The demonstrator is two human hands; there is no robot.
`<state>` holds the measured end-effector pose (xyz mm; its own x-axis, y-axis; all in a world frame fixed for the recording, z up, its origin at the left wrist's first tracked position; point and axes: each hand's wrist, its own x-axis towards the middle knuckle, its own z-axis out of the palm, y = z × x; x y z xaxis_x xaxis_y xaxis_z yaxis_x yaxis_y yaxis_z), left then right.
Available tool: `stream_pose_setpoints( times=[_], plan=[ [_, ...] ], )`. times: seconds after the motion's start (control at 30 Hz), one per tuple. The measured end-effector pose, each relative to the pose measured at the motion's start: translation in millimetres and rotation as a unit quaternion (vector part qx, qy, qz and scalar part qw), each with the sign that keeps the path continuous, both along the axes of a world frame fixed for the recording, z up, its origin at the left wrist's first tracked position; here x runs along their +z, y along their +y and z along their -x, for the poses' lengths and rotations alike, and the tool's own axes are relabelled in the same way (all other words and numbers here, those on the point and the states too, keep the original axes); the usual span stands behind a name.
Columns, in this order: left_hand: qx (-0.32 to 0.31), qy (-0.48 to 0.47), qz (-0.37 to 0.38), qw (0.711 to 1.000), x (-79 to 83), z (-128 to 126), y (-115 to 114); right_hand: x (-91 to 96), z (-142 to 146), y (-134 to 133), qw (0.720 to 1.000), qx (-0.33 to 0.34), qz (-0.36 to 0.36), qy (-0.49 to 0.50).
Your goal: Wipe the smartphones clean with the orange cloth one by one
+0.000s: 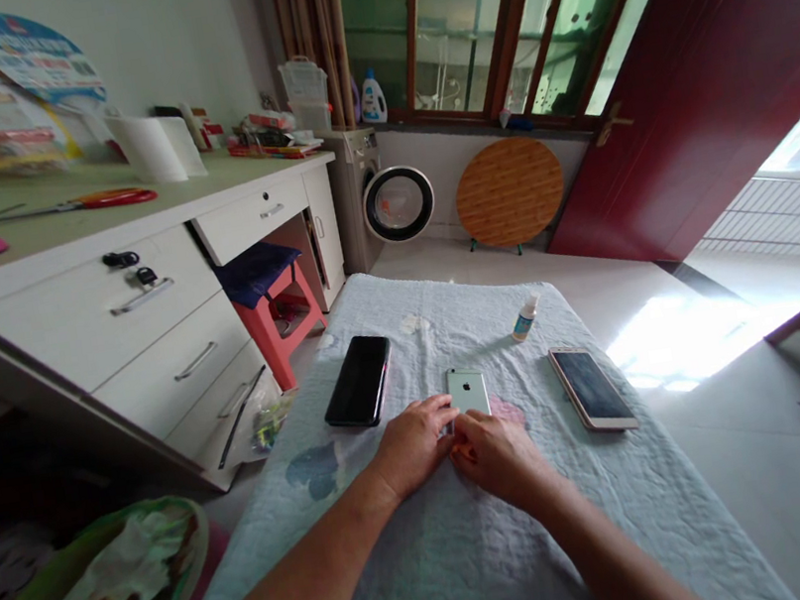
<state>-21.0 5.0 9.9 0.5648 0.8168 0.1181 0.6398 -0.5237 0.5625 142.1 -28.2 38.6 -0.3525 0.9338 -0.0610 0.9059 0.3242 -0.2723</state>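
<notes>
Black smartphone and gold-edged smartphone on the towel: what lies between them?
In the head view, a silver smartphone lies back-up on the pale blue towel between them, with the left hand and right hand touching its near end.

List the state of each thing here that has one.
left hand, fingertips on the silver phone's near edge
right hand, fingertips at the same edge
silver phone, face down on the cloth
black phone, face up, screen dark
gold phone, face up, screen dark
red door, open
top drawer, shut, keys in lock

Silver phone face-down, flat on cloth.
</notes>
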Motion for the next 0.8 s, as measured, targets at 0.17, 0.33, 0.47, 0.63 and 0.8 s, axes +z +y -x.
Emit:
stream_pose_setpoints(
  times=[0.17,0.33,0.47,0.63,0.8],
  plan=[
    [-0.002,0.004,-0.003,1.000,-0.6,0,0,1.0,2,-1,1.000,-0.010,-0.002,0.001],
    [0.005,0.015,0.007,1.000,2.9,0,0,4.8,-4,-2,0.999,-0.036,0.021,-0.012],
    [0.010,0.021,0.008,1.000,2.4,0,0,4.8,-13,-1,0.999,-0.041,0.028,-0.012],
    [0.009,0.021,-0.001,1.000,0.4,0,0,7.7,-24,-1,0.998,-0.053,0.038,-0.011],
    [0.004,0.020,-0.012,1.000,-3.1,0,1,10.8,-35,1,0.996,-0.061,0.057,-0.019]
  ],
)
